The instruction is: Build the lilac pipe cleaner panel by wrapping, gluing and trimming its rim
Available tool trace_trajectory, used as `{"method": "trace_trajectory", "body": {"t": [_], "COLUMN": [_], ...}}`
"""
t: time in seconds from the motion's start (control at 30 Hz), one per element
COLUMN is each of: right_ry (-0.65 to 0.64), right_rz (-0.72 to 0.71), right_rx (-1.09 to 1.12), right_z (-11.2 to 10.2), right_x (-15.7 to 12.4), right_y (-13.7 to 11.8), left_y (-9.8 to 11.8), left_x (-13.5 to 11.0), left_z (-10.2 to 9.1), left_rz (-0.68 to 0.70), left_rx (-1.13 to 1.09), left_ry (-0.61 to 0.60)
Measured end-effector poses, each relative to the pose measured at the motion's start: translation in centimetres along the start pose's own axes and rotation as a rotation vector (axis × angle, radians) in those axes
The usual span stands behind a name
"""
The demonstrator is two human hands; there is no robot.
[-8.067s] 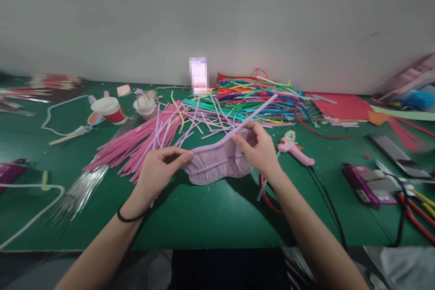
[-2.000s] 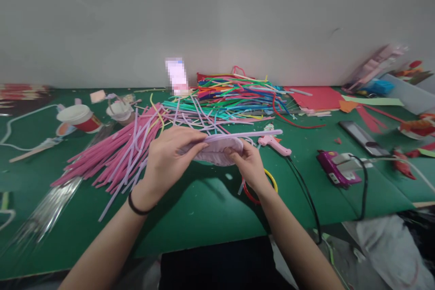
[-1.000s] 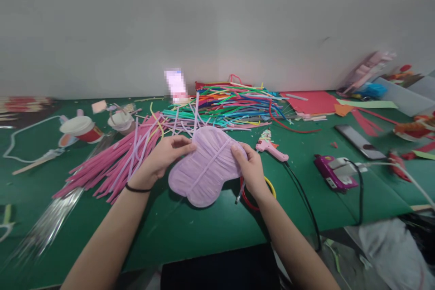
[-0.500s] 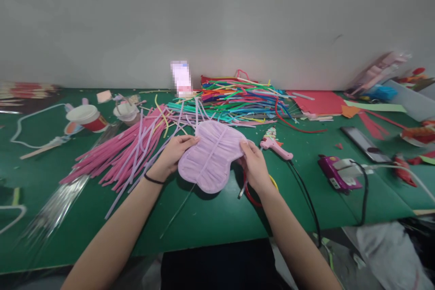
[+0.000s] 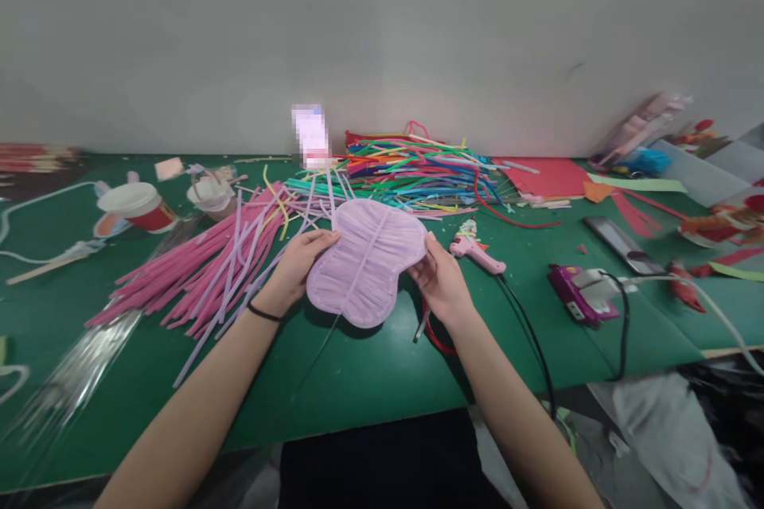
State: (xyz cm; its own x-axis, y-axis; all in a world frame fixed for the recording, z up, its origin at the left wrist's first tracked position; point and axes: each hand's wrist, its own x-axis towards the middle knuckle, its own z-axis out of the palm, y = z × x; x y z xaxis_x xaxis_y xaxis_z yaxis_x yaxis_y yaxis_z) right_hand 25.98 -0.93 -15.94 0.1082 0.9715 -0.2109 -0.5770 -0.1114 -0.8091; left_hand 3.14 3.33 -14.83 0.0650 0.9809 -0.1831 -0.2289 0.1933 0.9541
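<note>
At far left, silvery wires (image 5: 83, 370) lay fanned toward the near edge of the counter (image 5: 382, 386). A red-and-white cup (image 5: 137, 207) stood behind them. Pink strips (image 5: 191, 262), partly over the wires, took up the space reaching to the left hand (image 5: 298, 262). That hand's grip was pinched on the upper left edge of a lilac lobed panel (image 5: 367, 262), held between both hands; contact of its lower rim with the counter could not be determined. A thin stem (image 5: 316, 354) slanted from that rim, over green surface running to the near edge. Multicoloured strips (image 5: 411, 167) bounded the far side. The right hand (image 5: 442, 278) grasped the panel's right edge, thumb at the rim. Farther right, a pink glue gun (image 5: 477, 254), then a purple power block (image 5: 582, 294), limited sideways room.
</note>
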Motion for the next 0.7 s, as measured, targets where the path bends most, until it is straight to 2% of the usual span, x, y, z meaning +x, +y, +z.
{"method": "trace_trajectory", "body": {"t": [0.2,0.5,0.6,0.7], "right_ry": [-0.029,0.101,0.126,0.097], "right_rz": [0.025,-0.059,-0.149,-0.349], "right_rx": [0.046,0.091,-0.061,-0.308], "right_z": [-0.7,-0.8,-0.7,-0.6], "right_x": [0.5,0.7,0.4,-0.1], "right_y": [0.1,-0.3,-0.1,0.5], "left_y": [0.2,0.8,1.1,1.2], "left_x": [0.2,-0.2,-0.2,-0.3], "left_z": [-0.3,-0.2,-0.2,0.0], "left_rz": [0.026,0.053,0.130,0.286], "left_rx": [0.015,-0.008,-0.057,-0.129], "left_ry": [0.006,0.033,0.110,0.252]}}
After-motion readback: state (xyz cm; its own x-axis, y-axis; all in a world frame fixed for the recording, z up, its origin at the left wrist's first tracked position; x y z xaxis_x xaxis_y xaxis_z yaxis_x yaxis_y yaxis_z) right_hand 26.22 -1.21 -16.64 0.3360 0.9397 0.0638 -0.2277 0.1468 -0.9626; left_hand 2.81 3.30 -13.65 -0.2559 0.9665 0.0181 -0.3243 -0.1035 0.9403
